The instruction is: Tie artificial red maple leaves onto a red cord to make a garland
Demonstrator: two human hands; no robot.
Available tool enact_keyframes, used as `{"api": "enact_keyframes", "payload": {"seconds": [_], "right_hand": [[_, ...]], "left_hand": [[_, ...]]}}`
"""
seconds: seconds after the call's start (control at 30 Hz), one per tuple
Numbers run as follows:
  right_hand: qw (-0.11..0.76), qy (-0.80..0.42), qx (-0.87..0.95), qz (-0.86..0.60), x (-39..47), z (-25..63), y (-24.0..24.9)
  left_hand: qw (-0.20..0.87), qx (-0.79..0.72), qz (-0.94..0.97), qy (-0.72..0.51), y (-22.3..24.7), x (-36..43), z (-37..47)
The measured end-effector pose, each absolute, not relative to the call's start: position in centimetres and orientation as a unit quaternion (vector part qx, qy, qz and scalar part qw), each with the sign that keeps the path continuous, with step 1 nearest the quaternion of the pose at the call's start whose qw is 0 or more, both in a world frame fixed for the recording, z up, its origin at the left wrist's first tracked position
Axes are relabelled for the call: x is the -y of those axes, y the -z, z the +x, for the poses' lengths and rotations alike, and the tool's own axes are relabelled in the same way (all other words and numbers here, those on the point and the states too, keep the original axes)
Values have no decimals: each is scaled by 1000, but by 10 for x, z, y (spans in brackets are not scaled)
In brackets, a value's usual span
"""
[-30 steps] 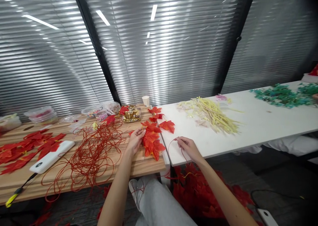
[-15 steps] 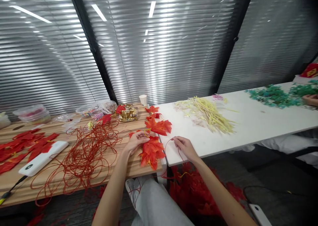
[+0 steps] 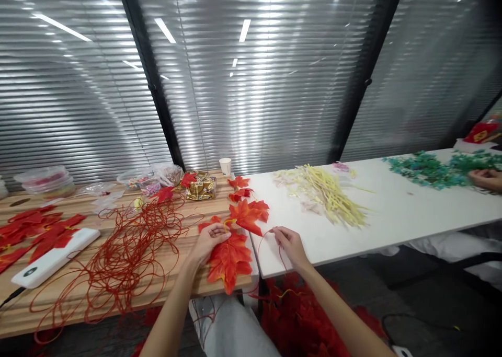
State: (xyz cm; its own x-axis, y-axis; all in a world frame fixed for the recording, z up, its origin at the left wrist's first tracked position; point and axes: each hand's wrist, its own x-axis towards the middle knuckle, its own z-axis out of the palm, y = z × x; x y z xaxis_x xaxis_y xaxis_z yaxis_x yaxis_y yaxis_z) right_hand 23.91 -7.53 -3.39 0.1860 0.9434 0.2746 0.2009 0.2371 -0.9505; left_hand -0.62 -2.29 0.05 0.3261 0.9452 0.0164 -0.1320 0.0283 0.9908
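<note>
My left hand is closed in a pinch on an artificial maple leaf, near its yellow stem, over the front edge of the wooden table. Beyond it, more red-orange leaves run in a line toward the back, along the seam between the two tables. Over the corner of the white table, my right hand pinches a thin red cord. The cord makes a small loop left of the fingers and hangs down past the table edge. A large tangle of red cord lies left of my left hand.
On the wooden table are a white power bank, red leaves, plastic tubs, a gold packet and a paper cup. The white table holds yellow strips and green foliage, near another person's hand. Red leaves fill the space below.
The view has tilted slightly, so the tables sit lower. The held leaf has swung a little left and toward me. Both hands keep their pinches.
</note>
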Motion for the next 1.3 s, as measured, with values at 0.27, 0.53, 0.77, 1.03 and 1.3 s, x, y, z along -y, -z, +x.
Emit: {"api": "enact_keyframes", "payload": {"seconds": [0.27, 0.53, 0.77, 1.03, 1.3], "right_hand": [[578, -346, 527, -518, 75, 241, 38], [516, -340, 617, -487, 74, 236, 30], [511, -337, 618, -493, 72, 239, 26], [587, -369, 545, -471, 67, 239, 33], [551, -384, 592, -445, 73, 236, 26]], "left_hand": [[530, -445, 568, -445, -6, 38, -11], [555, -421, 490, -525, -6, 27, 23], [567, -396, 564, -451, -7, -13, 65], [631, -340, 576, -393, -3, -12, 58], [618, -325, 645, -310, -9, -9, 61]]}}
